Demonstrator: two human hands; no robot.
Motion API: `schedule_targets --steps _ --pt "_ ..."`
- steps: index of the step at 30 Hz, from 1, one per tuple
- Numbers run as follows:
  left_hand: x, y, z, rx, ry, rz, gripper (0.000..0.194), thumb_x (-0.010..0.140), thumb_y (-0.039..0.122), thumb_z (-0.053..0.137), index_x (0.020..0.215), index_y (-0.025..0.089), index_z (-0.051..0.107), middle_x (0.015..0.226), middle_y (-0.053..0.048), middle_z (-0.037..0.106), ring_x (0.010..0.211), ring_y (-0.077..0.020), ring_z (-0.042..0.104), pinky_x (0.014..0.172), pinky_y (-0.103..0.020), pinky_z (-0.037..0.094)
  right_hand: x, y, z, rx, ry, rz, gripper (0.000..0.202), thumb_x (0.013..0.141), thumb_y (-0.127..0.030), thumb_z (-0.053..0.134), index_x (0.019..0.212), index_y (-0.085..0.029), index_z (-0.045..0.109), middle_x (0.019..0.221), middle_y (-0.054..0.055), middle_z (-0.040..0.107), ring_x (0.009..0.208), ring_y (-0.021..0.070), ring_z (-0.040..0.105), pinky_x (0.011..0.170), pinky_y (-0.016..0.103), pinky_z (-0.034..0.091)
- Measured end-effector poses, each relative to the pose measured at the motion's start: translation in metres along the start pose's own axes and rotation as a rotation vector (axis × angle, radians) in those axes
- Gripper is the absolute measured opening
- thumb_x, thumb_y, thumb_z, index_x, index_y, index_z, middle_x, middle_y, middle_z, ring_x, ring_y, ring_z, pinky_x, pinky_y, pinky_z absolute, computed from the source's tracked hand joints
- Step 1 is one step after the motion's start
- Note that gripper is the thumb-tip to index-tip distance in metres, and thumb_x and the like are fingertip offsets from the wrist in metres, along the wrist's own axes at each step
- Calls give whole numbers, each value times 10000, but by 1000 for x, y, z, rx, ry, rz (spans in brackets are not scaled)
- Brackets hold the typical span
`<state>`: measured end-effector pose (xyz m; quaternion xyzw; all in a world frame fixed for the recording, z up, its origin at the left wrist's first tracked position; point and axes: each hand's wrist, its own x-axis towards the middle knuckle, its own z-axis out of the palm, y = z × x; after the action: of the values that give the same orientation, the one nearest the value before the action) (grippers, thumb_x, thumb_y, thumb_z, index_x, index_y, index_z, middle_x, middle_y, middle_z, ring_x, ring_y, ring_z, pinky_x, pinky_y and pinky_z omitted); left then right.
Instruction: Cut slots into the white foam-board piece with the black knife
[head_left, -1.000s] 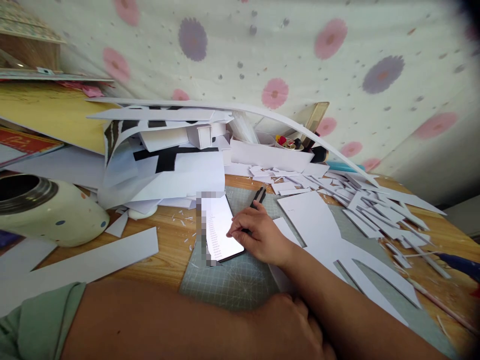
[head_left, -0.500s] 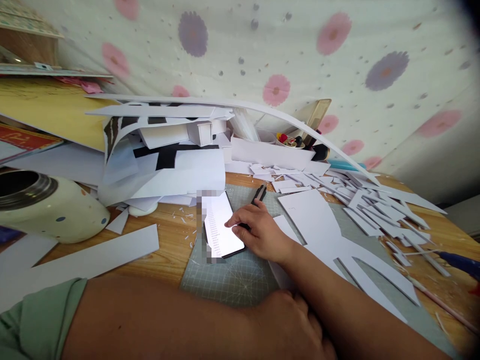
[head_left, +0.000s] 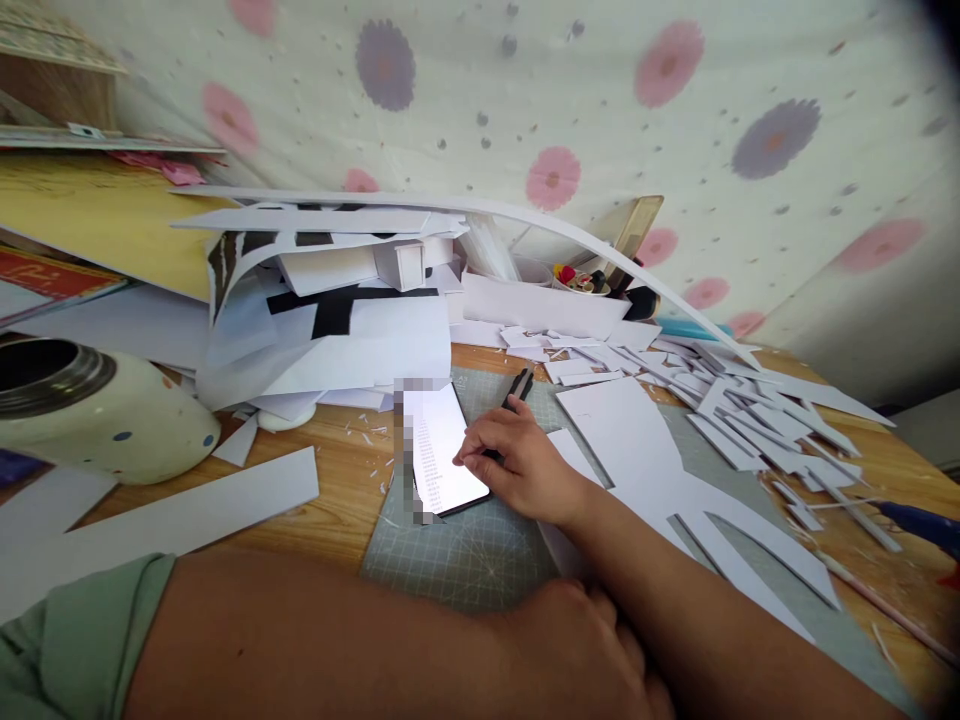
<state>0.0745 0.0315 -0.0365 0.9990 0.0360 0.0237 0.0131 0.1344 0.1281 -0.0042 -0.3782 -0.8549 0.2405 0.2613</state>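
A phone (head_left: 444, 450) with a bright screen of small text lies on the grey-green cutting mat (head_left: 465, 565). Over its right edge is my right hand (head_left: 517, 460), index finger at the screen, the other fingers curled, holding nothing visible. Just behind that hand a black-handled cutter (head_left: 519, 385) rests on the mat, partly hidden. My left hand (head_left: 577, 640) lies across the front, beside my right forearm, with its fingers bent down; whatever may be in it is hidden. White cut board pieces (head_left: 622, 430) spread to the right of the phone.
An open cream flask (head_left: 142, 420) lies at the left near a white strip (head_left: 262, 500). White offcuts (head_left: 750, 400) are heaped at the right, by a blue glue gun (head_left: 919, 522). Stacked paper (head_left: 390, 340) stands behind the phone.
The index finger of my right hand has drawn slightly down and back over the screen, and the text on the screen has shifted. My left hand has not visibly moved.
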Motion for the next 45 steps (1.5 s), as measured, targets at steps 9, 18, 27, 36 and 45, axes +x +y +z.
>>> schedule_targets --steps 9,18,27,36,45 --pt "-8 -7 -29 -35 -58 -2 162 850 249 586 918 176 713 836 -79 736 682 -243 661 450 -321 406 0 2 2 -8 30 23 170 870 -129 538 977 -231 623 990 27 714 1027 213 606 1098 542 171" --pt "-7 -7 -28 -47 -83 2 182 879 258 546 940 171 694 870 -78 731 726 -260 669 452 -327 407 0 3 2 -17 -5 37 174 879 -123 544 974 -234 638 979 26 720 1021 213 611 1087 537 184" --pt "1 -3 6 -22 4 3 161 823 311 600 898 200 689 770 -70 713 621 -264 642 403 -333 392 -1 -1 0 8 30 -1 107 859 -122 573 838 -215 622 888 2 720 941 184 635 1115 553 122" --pt "-6 -7 -33 -41 -130 0 207 874 261 554 984 175 707 873 -75 733 722 -253 666 459 -328 415 -1 4 3 -37 15 31 186 862 -133 565 1007 -227 634 1012 45 717 1047 229 607 1089 551 194" --pt "-7 -7 -24 -7 -69 7 183 876 256 554 968 192 699 833 -58 726 671 -246 657 431 -321 387 -1 -1 0 11 41 -16 98 849 -132 569 840 -219 613 872 3 709 920 186 637 1118 557 125"
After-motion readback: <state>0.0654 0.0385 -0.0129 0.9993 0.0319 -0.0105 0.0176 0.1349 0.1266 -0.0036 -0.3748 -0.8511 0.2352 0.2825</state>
